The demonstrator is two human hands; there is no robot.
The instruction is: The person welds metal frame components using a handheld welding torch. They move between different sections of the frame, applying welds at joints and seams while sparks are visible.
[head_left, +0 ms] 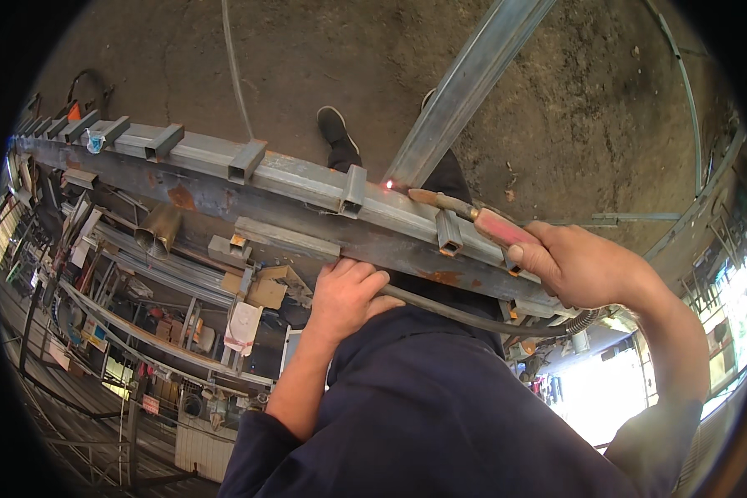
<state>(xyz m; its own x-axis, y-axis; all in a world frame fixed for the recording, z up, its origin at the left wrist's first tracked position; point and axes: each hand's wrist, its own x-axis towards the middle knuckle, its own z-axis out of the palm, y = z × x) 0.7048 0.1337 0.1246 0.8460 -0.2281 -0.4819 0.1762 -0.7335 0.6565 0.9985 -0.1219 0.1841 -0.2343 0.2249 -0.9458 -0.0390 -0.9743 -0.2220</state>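
Long steel beam [224,199] runs across the view from upper left to lower right, with short square tube stubs [246,160] set along its top edge. A second steel channel [465,83] slants in from the upper right and meets the beam near a stub. Dark dirt floor [324,58] beyond, a black shoe [334,126] on it. Left hand [346,299] rests on the beam's near edge, fingers curled over it. Right hand [577,267] is closed around a red-handled welding torch [481,220], black hose [473,315] trailing under the wrist. Torch tip sits at the joint, a small glowing spot [389,184] there.
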